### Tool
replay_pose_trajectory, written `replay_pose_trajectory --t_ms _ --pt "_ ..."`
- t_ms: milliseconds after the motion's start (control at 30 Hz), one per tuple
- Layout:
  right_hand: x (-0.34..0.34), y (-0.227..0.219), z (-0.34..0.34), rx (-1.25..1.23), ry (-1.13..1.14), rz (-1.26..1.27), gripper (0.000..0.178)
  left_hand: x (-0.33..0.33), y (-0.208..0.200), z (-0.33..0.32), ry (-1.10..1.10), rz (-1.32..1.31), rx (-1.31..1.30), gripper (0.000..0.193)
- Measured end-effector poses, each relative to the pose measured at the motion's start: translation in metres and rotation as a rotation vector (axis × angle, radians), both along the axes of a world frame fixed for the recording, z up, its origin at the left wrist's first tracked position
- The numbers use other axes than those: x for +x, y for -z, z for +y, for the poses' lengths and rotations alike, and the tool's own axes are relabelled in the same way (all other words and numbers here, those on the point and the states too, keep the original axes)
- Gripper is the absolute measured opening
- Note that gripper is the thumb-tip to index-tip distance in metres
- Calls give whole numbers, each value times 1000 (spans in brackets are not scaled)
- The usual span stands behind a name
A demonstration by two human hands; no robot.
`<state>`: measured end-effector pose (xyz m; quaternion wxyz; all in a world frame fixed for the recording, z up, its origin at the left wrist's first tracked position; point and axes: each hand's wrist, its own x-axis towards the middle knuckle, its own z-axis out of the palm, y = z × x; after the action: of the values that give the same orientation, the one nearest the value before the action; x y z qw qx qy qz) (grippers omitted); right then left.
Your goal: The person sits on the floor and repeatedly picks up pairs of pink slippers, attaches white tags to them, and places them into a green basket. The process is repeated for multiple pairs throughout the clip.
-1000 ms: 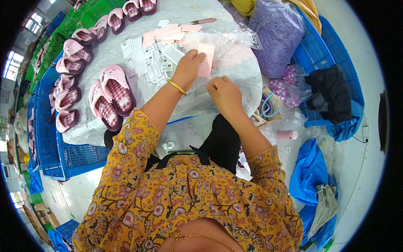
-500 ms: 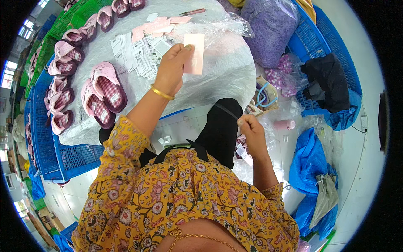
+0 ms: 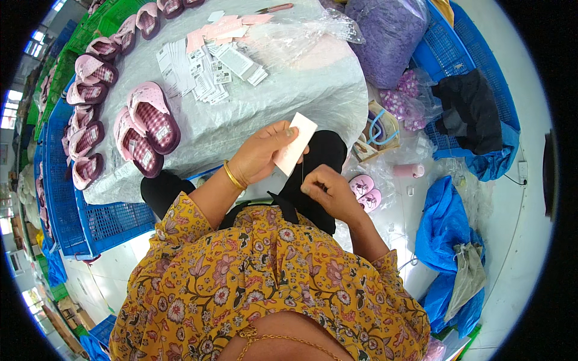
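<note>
My left hand [image 3: 260, 155] is closed on a pale pink card [image 3: 295, 144], thumb on its face, held tilted above my lap beyond the table's near edge. Just right of it, my right hand [image 3: 330, 191] has its fingers pinched together. A thin strand [image 3: 303, 171] runs from near the card down to those fingertips. On the plastic-covered table [image 3: 265, 108], a pair of pink slippers [image 3: 158, 117] with checked insoles lies to the left. White printed tags [image 3: 208, 75] are fanned out in the middle, with pink cards [image 3: 223, 31] behind them.
More slippers [image 3: 84, 138] line the table's left edge, beside blue crates [image 3: 114, 228]. Small snips [image 3: 275, 8] lie at the back. Right of me are a purple bag [image 3: 388, 42], an open box [image 3: 379, 132], pink slippers [image 3: 366, 192], a pink roll [image 3: 409, 171] and a blue sack [image 3: 442, 240].
My left hand has brought the card from over the table down toward my lap and tilted it. My right hand has moved left, close to the card.
</note>
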<state>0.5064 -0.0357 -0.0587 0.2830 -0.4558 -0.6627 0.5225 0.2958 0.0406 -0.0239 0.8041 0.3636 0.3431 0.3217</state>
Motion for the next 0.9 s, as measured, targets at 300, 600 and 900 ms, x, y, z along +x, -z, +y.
replay_pose_trajectory --t_ms 300,600,900 --pt "-8 10 36 -337 322 686 42 -11 10 -21 337 487 530 27" --pt "-32 17 58 -371 584 885 27 -25 24 -30 303 532 567 26" --pt "-38 -18 45 -190 361 507 41 -36 28 -13 -237 561 745 18"
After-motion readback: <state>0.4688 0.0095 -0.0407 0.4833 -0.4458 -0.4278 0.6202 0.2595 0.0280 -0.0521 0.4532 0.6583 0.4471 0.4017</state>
